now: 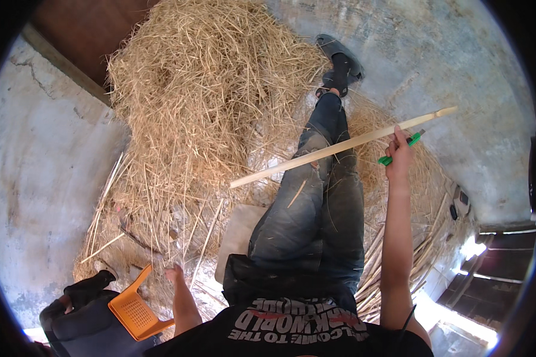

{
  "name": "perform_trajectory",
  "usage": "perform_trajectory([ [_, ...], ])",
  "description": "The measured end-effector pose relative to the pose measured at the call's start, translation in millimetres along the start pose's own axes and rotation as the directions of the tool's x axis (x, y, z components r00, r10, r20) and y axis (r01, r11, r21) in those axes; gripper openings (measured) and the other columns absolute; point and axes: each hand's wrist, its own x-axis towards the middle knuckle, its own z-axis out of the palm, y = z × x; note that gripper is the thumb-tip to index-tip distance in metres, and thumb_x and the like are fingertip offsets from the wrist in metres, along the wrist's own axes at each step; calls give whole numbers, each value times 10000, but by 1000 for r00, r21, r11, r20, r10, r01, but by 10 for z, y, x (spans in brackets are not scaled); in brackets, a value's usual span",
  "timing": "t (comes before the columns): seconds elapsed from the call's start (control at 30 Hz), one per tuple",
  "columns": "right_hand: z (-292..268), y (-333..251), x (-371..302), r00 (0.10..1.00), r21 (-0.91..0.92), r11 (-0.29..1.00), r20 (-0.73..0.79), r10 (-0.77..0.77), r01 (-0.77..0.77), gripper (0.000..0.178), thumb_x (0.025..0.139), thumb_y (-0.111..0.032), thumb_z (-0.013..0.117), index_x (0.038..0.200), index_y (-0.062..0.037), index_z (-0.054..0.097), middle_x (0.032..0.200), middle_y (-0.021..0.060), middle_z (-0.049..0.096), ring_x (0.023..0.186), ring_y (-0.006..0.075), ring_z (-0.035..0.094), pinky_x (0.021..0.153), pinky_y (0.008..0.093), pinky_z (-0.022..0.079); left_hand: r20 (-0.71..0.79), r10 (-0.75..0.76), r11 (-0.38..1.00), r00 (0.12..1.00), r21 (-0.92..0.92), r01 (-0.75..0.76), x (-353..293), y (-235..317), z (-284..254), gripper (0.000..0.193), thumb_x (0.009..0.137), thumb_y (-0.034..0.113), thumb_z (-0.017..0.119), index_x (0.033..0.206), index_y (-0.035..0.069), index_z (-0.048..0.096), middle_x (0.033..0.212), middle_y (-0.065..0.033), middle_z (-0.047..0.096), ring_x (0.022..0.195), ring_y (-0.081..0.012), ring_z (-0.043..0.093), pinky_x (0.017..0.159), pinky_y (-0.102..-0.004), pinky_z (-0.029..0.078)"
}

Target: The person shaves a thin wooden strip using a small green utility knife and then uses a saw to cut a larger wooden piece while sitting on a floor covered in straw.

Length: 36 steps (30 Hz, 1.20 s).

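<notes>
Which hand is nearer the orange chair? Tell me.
Left. The left hand is just right of the orange chair; the right hand is far up and to the right, gripping a pale strip.

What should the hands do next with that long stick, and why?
Perhaps bring the left hand over to steady the long pale stick: it's away near the orange chair, while the right hand alone holds both stick and green cutter.

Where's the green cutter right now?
In the head view, the green cutter is right of centre, in the grip of the right hand, just below the pale strip that hand also holds.
</notes>
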Motion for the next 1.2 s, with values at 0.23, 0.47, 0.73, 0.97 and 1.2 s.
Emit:
perform_trajectory([
  [0.23, -131, 77, 32, 997, -59, 995, 1, 83, -83, 216, 946, -259, 724, 952, -89, 591, 768, -8, 608, 452, 49, 325, 452, 247, 280, 329, -100, 985, 939, -101, 140, 763, 88, -24, 869, 901, 588, 647, 1431, -70, 444, 1281, -265, 616, 1141, -425, 623, 850, -498, 574],
  [0.47, -185, -312, -180, 997, -91, 995, -65, 41, -47, 205, 948, -241, 715, 971, -83, 587, 804, 13, 619, 477, 47, 338, 461, 239, 294, 406, -141, 633, 903, -664, 398, 1025, 228, 81, 737, 921, 536, 648, 1430, 29, 484, 987, -125, 693, 822, -271, 675, 661, -401, 588],
  [0.73, -207, -442, -359, 997, -55, 997, -54, 55, -58, 180, 951, -235, 707, 980, -98, 593, 785, 4, 605, 471, 47, 327, 463, 238, 287, 536, -101, 208, 838, -812, 545, 1208, 90, 18, 649, 933, 524, 637, 1380, 68, 522, 919, -90, 678, 744, -230, 650, 620, -363, 575],
  [0.97, -201, -488, -503, 995, -11, 997, -55, 78, -78, 175, 953, -245, 704, 966, -103, 603, 784, -5, 607, 468, 46, 319, 466, 241, 291, 621, -19, -49, 783, -783, 620, 1258, 19, 25, 574, 943, 513, 627, 1337, 103, 555, 859, -60, 664, 676, -195, 628, 584, -330, 564],
  [1.2, -175, -562, -586, 999, -43, 998, -6, 38, -38, 182, 950, -256, 706, 964, -104, 607, 778, -15, 590, 471, 47, 315, 469, 244, 292, 642, 58, -184, 765, -746, 640, 1263, -3, -27, 485, 950, 511, 613, 1251, 133, 572, 798, -35, 643, 610, -166, 596, 542, -300, 536],
])
